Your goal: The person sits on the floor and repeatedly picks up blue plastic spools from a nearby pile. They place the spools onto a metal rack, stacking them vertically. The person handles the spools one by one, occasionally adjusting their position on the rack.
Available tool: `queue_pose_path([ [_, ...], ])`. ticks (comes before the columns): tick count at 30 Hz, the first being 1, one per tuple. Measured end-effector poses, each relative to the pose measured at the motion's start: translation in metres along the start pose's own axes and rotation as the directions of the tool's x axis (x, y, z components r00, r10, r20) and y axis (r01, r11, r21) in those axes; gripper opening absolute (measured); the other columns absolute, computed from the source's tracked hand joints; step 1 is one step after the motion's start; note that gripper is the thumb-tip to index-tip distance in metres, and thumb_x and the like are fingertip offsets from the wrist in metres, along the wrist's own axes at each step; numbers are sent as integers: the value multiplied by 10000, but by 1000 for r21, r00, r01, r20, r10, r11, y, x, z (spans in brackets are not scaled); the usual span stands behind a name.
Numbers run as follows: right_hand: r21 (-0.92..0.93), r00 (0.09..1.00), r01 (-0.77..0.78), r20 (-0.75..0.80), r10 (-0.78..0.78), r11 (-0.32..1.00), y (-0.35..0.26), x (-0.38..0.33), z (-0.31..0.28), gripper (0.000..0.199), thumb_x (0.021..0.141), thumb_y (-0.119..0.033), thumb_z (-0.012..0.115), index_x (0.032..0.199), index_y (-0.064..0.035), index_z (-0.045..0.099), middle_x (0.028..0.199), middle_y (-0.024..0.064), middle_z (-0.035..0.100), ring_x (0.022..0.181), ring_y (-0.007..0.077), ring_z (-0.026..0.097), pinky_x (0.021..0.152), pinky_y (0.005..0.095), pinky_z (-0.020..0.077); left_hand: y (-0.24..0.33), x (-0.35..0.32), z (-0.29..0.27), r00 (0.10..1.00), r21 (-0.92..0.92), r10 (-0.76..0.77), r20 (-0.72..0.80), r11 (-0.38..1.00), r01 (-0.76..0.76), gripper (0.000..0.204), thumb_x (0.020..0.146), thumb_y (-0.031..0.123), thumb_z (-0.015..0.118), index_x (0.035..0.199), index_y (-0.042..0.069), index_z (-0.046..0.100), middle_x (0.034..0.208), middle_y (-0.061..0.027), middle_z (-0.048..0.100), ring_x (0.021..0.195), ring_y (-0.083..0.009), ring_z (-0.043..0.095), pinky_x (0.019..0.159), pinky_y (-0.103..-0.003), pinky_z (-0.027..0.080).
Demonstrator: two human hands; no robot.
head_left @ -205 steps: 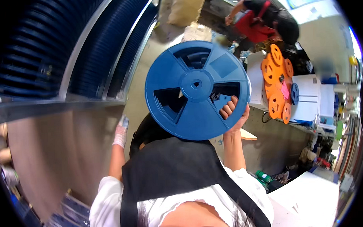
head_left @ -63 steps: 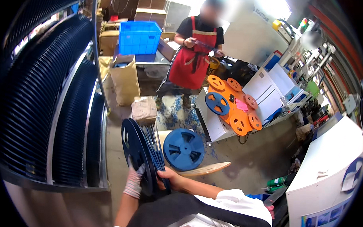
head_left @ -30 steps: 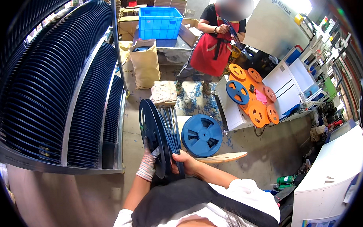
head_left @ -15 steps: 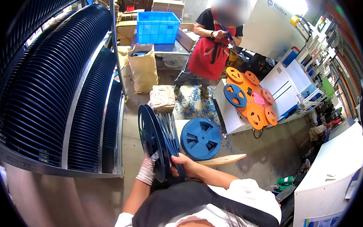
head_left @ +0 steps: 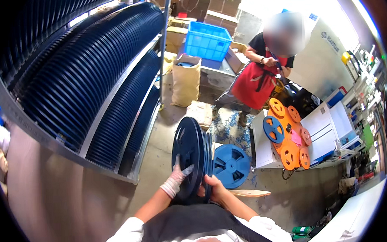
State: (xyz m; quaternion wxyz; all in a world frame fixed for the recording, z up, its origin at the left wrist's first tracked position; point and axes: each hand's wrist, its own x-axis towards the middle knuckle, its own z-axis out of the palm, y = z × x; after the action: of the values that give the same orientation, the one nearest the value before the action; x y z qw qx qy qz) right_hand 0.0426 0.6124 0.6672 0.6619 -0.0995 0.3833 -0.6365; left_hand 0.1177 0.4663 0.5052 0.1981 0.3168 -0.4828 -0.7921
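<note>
A stack of dark blue plastic reels [head_left: 187, 153] stands on edge, tilted, in front of my body. My left hand [head_left: 177, 178], in a pale glove, lies against the broad outer face of the leftmost reel with thumb and fingers spread. On the stack's other side, my bare right hand [head_left: 214, 188] grips the reel rims near the bottom, its thumb on the edge and some fingers hidden between the flanges. Just beyond that hand, another blue reel [head_left: 232, 165] lies flat.
At left is a metal rack [head_left: 129, 176] packed with dark reels. A co-worker in a red apron [head_left: 254, 91] stands ahead, near a blue crate [head_left: 207, 41] and a woven sack [head_left: 186, 83]. An orange turntable [head_left: 288, 137] with round discs sits on a white machine at right.
The leftmost reel has come up against the others, closing the gap in the stack. My left hand now lies spread on its face. The view has turned, shifting the surroundings right and down.
</note>
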Motion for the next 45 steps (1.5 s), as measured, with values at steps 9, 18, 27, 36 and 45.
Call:
queue_pose_path([
  [9,-13,999,-36,28,36,999,-3,-1,-3,438,801,-458,654,726,-38,555,574,61,504,509,186,476,494,306,363,69,-43,15,986,-244,-132,98,958,152,1075,718,252,801,1487,117,63,1375,-185,404,1232,-292,421,1021,-398,367],
  [18,-46,996,-36,78,39,998,-9,2,-4,410,810,-447,659,791,-50,561,588,50,526,501,171,508,488,294,402,46,-31,10,990,-241,-107,90,962,126,437,863,213,631,1232,190,397,830,-80,583,638,-215,601,495,-309,531],
  [27,292,976,163,92,-197,943,-29,-12,-17,425,878,-489,547,819,-70,515,560,14,425,466,135,387,444,265,328,99,-49,15,998,-171,-1,66,985,13,753,768,127,711,1400,78,305,1053,-78,598,893,-191,612,778,-314,527],
  [36,547,814,321,257,-521,773,-42,-30,-59,513,831,-580,591,799,-82,471,544,-10,486,446,79,452,390,207,306,125,-109,-65,984,-121,-47,-172,992,26,312,798,137,703,1081,50,606,895,-57,645,853,-157,611,806,-271,477],
  [45,530,827,327,240,-508,782,-52,-24,-40,494,858,-561,569,791,-87,447,543,-2,495,460,75,489,395,190,346,134,-118,-40,973,-81,-128,-192,990,114,314,822,227,708,1039,13,633,877,-79,654,853,-154,626,757,-248,488],
])
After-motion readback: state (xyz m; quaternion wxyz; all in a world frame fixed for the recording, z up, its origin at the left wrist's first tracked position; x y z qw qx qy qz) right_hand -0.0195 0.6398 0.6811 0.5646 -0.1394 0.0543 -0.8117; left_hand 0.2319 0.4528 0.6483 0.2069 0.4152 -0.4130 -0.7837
